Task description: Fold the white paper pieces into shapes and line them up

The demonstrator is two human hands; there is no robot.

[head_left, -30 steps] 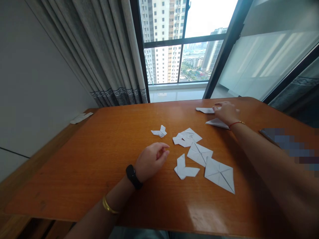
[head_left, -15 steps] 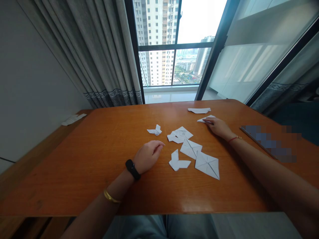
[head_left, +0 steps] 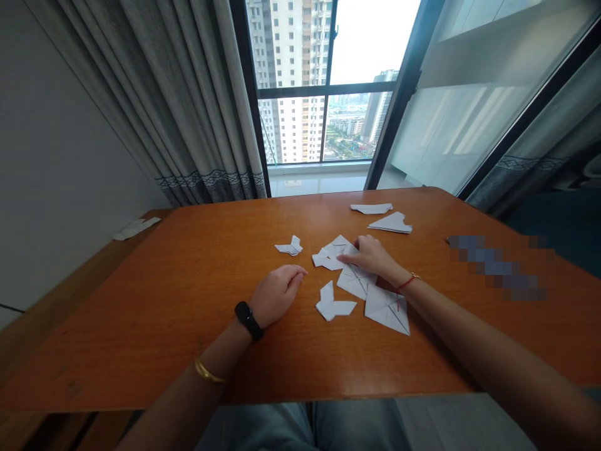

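My right hand (head_left: 374, 257) is over the white folded papers, its thumb and bent fingers a little apart. Its fingertips touch or hover just above a folded paper with a pointed top (head_left: 339, 243) and a creased square paper (head_left: 355, 280). Under my right wrist lies another creased square paper (head_left: 385, 310), overlapping the first. My left hand (head_left: 277, 291) rests on the table, fingers curled together with nothing visible in them. Close to it are a V-shaped folded paper (head_left: 330, 305) and a smaller winged paper (head_left: 290, 246).
Behind my right hand lie a folded paper triangle (head_left: 390, 223) and a flat paper boat shape (head_left: 371, 208). A blurred-out object (head_left: 493, 266) is on the right of the wooden table (head_left: 188, 250). More paper (head_left: 136, 228) sits on the left ledge.
My right hand has let go of the paper triangle at the back and moved left and nearer, over the folded papers. My left hand has stayed in place.
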